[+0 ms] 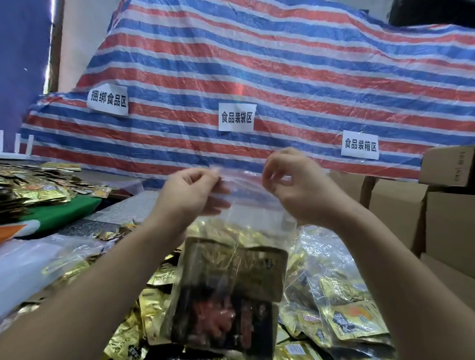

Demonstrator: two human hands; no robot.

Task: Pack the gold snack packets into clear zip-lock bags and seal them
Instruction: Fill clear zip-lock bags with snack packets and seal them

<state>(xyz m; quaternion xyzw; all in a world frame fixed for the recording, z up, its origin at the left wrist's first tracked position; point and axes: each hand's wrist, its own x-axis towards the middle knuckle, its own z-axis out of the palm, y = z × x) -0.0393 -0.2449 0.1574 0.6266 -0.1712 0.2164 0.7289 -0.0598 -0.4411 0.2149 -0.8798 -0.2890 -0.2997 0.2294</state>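
From the head camera, you hold the clear zip-lock bag (236, 234) up in front of you, hanging straight down from both hands. Its zip strip runs level, left to right, between them. Your left hand (192, 191) pinches the strip at its left end, and your right hand (293, 187) pinches it at the right end, so either hand can run along the seal (neither looks nearer). Dark and gold snack packets (228, 296) sit low in the bag, well below your hands. The plastic looks thin, creased and glossy. Loose gold packets (355, 321) lie heaped underneath.
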